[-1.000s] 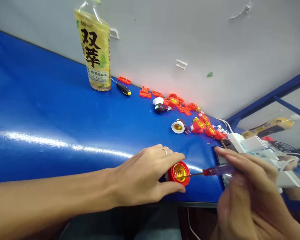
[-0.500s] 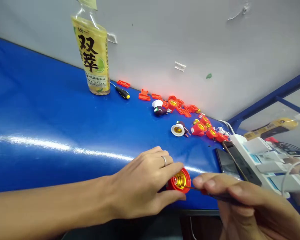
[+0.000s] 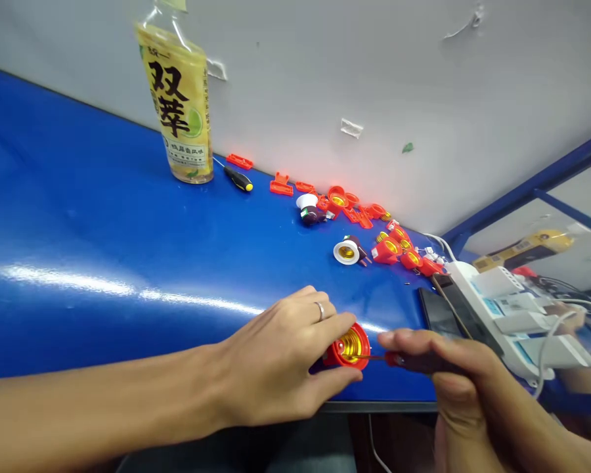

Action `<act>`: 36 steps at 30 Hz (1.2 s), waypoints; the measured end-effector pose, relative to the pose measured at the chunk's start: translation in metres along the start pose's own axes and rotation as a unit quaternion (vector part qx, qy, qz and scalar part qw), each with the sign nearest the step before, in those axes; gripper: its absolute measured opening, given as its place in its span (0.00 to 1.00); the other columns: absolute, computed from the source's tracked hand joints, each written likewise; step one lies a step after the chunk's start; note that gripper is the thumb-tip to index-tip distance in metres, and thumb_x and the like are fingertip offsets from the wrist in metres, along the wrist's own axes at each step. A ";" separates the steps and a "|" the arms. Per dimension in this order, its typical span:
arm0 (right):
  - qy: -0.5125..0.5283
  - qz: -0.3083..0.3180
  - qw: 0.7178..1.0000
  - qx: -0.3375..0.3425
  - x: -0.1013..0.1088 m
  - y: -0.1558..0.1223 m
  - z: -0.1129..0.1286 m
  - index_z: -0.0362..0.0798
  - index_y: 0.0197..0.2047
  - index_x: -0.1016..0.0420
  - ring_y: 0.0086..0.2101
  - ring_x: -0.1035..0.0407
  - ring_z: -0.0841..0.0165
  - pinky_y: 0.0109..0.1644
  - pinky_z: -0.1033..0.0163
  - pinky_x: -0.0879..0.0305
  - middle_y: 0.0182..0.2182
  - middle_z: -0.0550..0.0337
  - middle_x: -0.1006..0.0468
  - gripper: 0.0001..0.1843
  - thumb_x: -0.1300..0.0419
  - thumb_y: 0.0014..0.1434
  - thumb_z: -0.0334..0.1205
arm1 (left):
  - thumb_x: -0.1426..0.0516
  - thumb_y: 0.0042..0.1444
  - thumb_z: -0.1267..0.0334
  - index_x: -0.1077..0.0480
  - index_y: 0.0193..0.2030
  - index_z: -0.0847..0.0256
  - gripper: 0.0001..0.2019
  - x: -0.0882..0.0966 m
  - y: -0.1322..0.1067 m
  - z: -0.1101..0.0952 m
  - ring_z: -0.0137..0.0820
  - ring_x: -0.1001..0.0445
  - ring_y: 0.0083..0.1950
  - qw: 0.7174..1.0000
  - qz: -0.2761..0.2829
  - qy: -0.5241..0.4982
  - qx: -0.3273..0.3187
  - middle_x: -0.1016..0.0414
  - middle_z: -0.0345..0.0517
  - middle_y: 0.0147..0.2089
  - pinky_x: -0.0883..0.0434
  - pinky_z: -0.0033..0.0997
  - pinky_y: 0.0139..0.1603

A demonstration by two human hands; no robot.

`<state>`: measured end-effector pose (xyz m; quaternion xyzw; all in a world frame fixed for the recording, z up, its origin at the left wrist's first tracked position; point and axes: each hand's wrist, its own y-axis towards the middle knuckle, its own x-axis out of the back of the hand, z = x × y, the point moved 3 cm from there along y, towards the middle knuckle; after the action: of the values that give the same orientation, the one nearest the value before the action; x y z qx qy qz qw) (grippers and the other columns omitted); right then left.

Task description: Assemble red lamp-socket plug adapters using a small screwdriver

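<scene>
A red lamp socket (image 3: 353, 343) lies near the front edge of the blue table (image 3: 103, 223), its open mouth and gold-coloured thread turned to the right. A screwdriver (image 3: 393, 359) reaches in with its thin shaft, crossing the lower part of the mouth; where the tip bears is too small to tell. The step in hand looks like work on something inside the socket, perhaps a screw. The next move seems to call for a firm hold on the body and a shaft kept in line while the handle is turned or pressed.

The left hand (image 3: 280, 364) grips the socket from behind, thumb below and index finger above. The right hand (image 3: 477, 384) pinches the screwdriver's dark handle between thumb and fingers.

Beyond, a white-rimmed socket (image 3: 346, 252) lies on its side with its plug pins showing, near a cluster of red sockets (image 3: 398, 248). A black-and-yellow screwdriver (image 3: 237, 178) rests beside a drink bottle (image 3: 180, 112) close to the wall, and a white power strip (image 3: 487, 309) stretches along the right.
</scene>
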<state>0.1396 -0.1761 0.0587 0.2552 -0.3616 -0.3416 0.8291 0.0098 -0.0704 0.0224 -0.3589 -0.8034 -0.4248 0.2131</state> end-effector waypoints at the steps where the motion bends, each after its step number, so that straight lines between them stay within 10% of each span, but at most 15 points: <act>1: -0.042 -0.010 0.999 0.009 0.002 0.000 0.002 0.55 0.40 0.21 0.28 0.20 0.66 0.28 0.65 0.22 0.32 0.63 0.16 0.14 0.45 0.70 0.50 | 0.42 0.63 0.60 0.27 0.43 0.63 0.08 0.000 0.000 0.000 0.33 0.29 0.34 1.000 0.001 -0.001 0.000 0.26 0.44 0.33 0.34 0.34 0.39; 8: -0.171 -0.051 0.983 0.034 0.014 -0.004 0.016 0.55 0.42 0.17 0.27 0.21 0.66 0.30 0.67 0.24 0.29 0.63 0.17 0.10 0.40 0.66 0.47 | 0.42 0.64 0.60 0.26 0.46 0.66 0.11 0.001 0.001 0.001 0.34 0.28 0.36 0.999 0.000 0.016 -0.030 0.25 0.46 0.33 0.32 0.35 0.42; 18: 0.174 -0.297 0.937 -0.054 0.008 -0.011 -0.045 0.41 0.43 0.18 0.28 0.21 0.63 0.34 0.56 0.22 0.34 0.55 0.16 0.09 0.31 0.58 0.33 | 0.44 0.66 0.60 0.31 0.61 0.66 0.20 0.016 0.010 0.021 0.39 0.24 0.47 0.987 -0.043 0.154 0.018 0.22 0.53 0.46 0.27 0.40 0.51; 26: 0.217 -0.019 0.939 -0.267 -0.006 -0.011 -0.094 0.45 0.44 0.20 0.29 0.23 0.66 0.30 0.62 0.25 0.35 0.52 0.17 0.16 0.34 0.60 0.49 | 0.46 0.66 0.50 0.40 0.71 0.62 0.30 0.033 0.024 0.048 0.47 0.26 0.57 0.947 -0.079 0.279 0.141 0.24 0.55 0.56 0.30 0.47 0.58; 36: 0.179 0.118 0.940 -0.264 -0.018 -0.006 -0.087 0.49 0.40 0.17 0.26 0.30 0.68 0.28 0.64 0.34 0.29 0.57 0.21 0.15 0.37 0.60 0.51 | 0.45 0.65 0.59 0.25 0.51 0.63 0.14 0.016 0.066 0.026 0.43 0.27 0.57 0.944 -0.036 0.326 0.016 0.25 0.54 0.55 0.33 0.46 0.60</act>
<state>0.1954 -0.1515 -0.0056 0.0395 -0.1310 -0.2731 0.9522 0.0477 -0.0172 0.0535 -0.1678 -0.7089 -0.5133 0.4537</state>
